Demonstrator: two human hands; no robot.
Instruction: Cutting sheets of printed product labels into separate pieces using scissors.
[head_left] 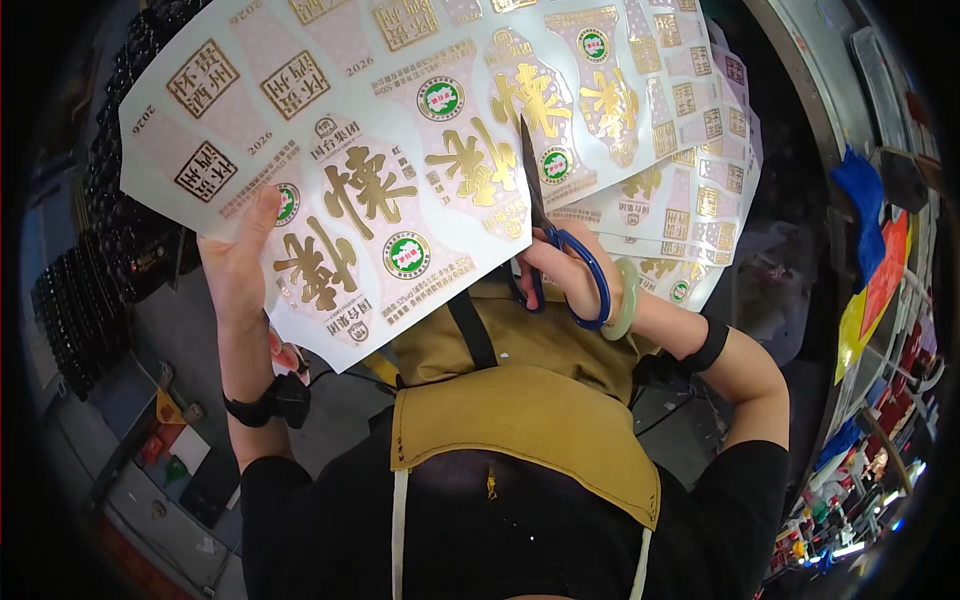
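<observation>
Blue-handled scissors [534,190] bite into a gold-printed label sheet [390,130] above a mustard apron [515,405].

The sheet spreads from 10 to 1 o'clock, its near edge parted where the dark blade runs toward 12 o'clock. At 9 o'clock, the left hand [240,255] pinches its edge, thumb on the printed face, the other fingers mostly hidden behind. Just off centre toward 3 o'clock, the fingers of the right hand [565,272] curl through the scissors' loops, a pale green bangle [624,300] at the wrist. Similar printed sheets [722,205] overlap at 2 o'clock.
</observation>
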